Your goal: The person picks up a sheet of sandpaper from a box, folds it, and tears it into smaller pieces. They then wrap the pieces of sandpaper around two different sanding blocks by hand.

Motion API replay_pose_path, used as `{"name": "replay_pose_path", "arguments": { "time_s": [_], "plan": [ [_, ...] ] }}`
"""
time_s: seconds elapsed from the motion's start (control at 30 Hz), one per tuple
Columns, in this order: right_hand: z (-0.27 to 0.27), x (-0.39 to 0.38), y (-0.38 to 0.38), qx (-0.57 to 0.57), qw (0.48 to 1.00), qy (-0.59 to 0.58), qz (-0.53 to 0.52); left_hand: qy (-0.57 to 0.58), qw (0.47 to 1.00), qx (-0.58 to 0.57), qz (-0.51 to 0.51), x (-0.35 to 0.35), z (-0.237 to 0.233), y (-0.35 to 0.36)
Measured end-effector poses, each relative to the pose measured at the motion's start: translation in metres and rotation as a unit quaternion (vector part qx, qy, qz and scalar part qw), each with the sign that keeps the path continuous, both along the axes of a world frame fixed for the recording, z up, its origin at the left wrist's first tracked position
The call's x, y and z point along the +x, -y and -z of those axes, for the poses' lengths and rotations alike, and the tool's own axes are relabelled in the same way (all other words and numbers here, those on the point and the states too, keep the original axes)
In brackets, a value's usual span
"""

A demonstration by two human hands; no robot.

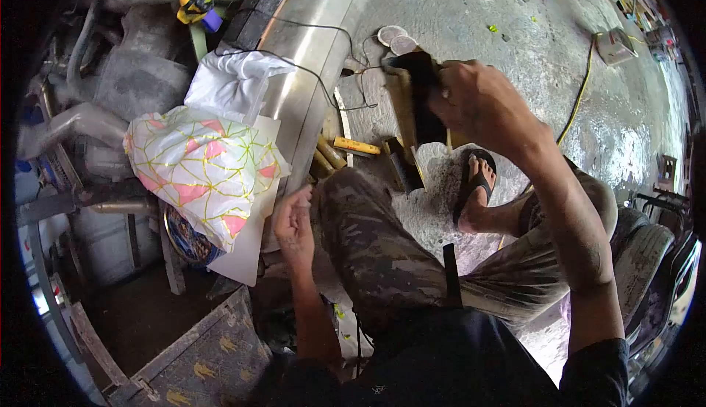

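My right hand (478, 105) is closed around a black block with tan sides (423, 98), raised above the floor and smeared by motion. I cannot make out its exact kind. My left hand (294, 223) is beside my left knee, its fingers loosely bent and apart, with nothing visible in them. Left of it lies a white plastic bag with pink patches and gold lines (209, 172), on a pale flat panel (254, 252). Below my right hand, a yellow bar (357, 146) and a dark, yellow-edged piece (404, 164) lie near my knee.
A silver metal body panel (305, 69) runs along the left, crossed by a black cable (316, 76). A white bag (235, 83) rests beside it. Round lids (392, 36) lie on the concrete floor (456, 32). A bucket (615, 47) and yellow hose (585, 91) are at right.
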State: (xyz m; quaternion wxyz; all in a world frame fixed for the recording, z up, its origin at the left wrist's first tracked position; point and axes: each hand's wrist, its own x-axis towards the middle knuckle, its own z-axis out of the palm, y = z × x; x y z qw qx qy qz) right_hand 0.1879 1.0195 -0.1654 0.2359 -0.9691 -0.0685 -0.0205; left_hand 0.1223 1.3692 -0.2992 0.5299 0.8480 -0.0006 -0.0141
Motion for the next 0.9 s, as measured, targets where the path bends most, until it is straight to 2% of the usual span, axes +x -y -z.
{"name": "replay_pose_path", "arguments": {
  "time_s": [0.1, 0.13, 0.23, 0.27, 0.3, 0.37, 0.4, 0.47, 0.5, 0.53, 0.57, 0.6, 0.63, 0.67, 0.7, 0.77, 0.8, 0.83, 0.87, 0.9],
  "plan": [
    [0.006, 0.001, 0.009, -0.005, 1.0, -0.017, -0.009, -0.046, 0.996, 0.073, -0.017, -0.028, 0.042, -0.006],
    [0.009, 0.002, 0.01, -0.005, 1.0, -0.015, -0.001, -0.081, 0.981, 0.177, 0.008, -0.034, 0.067, -0.016],
    [0.012, 0.004, 0.013, -0.001, 1.0, 0.018, -0.011, -0.115, 0.987, 0.111, -0.002, -0.043, 0.114, -0.012],
    [0.009, 0.002, 0.011, -0.009, 1.0, 0.011, -0.006, -0.163, 0.985, 0.031, -0.051, -0.033, 0.143, -0.015],
    [0.007, 0.001, 0.01, -0.017, 1.0, 0.005, 0.0, -0.163, 0.985, 0.029, -0.049, -0.023, 0.163, -0.015],
    [0.0, 0.001, 0.007, -0.004, 1.0, -0.021, 0.01, -0.066, 0.99, 0.128, 0.017, -0.004, 0.195, -0.018],
    [-0.001, 0.001, 0.006, 0.009, 0.999, -0.046, 0.016, -0.066, 0.989, 0.128, 0.019, 0.008, 0.22, -0.02],
    [0.004, 0.0, 0.007, -0.009, 1.0, -0.022, 0.011, -0.041, 0.923, 0.379, 0.045, 0.029, 0.27, -0.024],
    [0.006, 0.0, 0.008, -0.027, 1.0, 0.003, 0.004, -0.041, 0.924, 0.378, 0.046, 0.038, 0.279, -0.028],
    [0.004, 0.0, 0.009, -0.03, 1.0, 0.003, 0.006, -0.053, 0.853, 0.497, 0.15, 0.048, 0.285, -0.032],
    [0.0, -0.002, 0.009, -0.02, 1.0, -0.017, 0.008, -0.063, 0.756, 0.602, 0.25, 0.053, 0.276, -0.026],
    [-0.002, -0.003, 0.01, -0.01, 0.999, -0.037, 0.01, -0.063, 0.756, 0.6, 0.252, 0.051, 0.266, -0.022],
    [0.0, -0.003, 0.013, -0.01, 0.999, -0.038, 0.011, -0.069, 0.745, 0.607, 0.266, 0.052, 0.217, -0.005],
    [0.002, -0.004, 0.016, -0.008, 1.0, -0.025, 0.002, -0.074, 0.733, 0.615, 0.281, 0.052, 0.188, 0.004],
    [0.004, -0.004, 0.018, -0.005, 1.0, -0.011, -0.006, -0.073, 0.733, 0.616, 0.281, 0.049, 0.186, 0.002],
    [0.006, -0.003, 0.02, -0.013, 1.0, 0.006, 0.0, 0.022, 0.695, 0.655, 0.295, 0.038, 0.191, -0.009],
    [0.007, -0.004, 0.02, -0.023, 0.999, 0.021, 0.005, 0.027, 0.694, 0.654, 0.298, 0.034, 0.197, -0.015],
    [0.006, -0.003, 0.02, -0.028, 0.999, 0.023, 0.012, 0.092, 0.61, 0.732, 0.287, 0.032, 0.221, -0.026],
    [0.004, -0.002, 0.018, -0.037, 0.999, -0.029, 0.019, 0.16, 0.519, 0.796, 0.269, 0.032, 0.252, -0.033],
    [0.002, -0.001, 0.017, -0.049, 0.995, -0.08, 0.032, 0.174, 0.525, 0.787, 0.272, 0.04, 0.257, -0.013]
  ]
}}
